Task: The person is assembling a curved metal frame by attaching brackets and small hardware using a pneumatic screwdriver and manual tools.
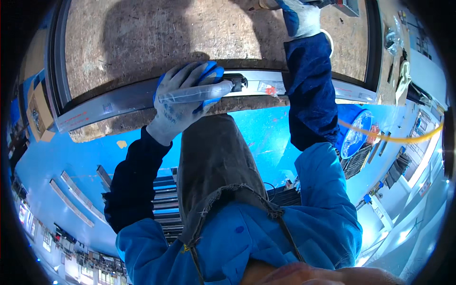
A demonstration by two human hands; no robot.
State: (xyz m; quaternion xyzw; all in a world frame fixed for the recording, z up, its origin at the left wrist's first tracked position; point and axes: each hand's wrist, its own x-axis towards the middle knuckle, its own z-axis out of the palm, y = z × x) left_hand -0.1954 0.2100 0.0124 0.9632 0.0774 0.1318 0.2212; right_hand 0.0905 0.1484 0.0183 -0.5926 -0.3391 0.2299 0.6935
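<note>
My left hand (185, 97), in a white and blue work glove, is closed over the near rail (128, 100) of a metal frame. Its thumb reaches along the rail to a small black fitting (239, 83) set in it. Farther off at the top right, my right hand (304, 20), gloved the same way, seems closed on a dark tool part. The upper edge of the picture cuts off its fingers. Just right of it shows a grey and red block (350, 6), seemingly part of that tool. A clear and red sticker or wrapper (270, 89) lies on the rail between my arms.
The frame lies on a worn wooden worktop (218, 33). A blue bin (355, 133) with clear plastic and a yellow hose (403, 139) are at the right. An open cardboard box (40, 111) stands left. Metal profiles (78, 194) lie on the blue floor. A grey apron (218, 156) hangs before me.
</note>
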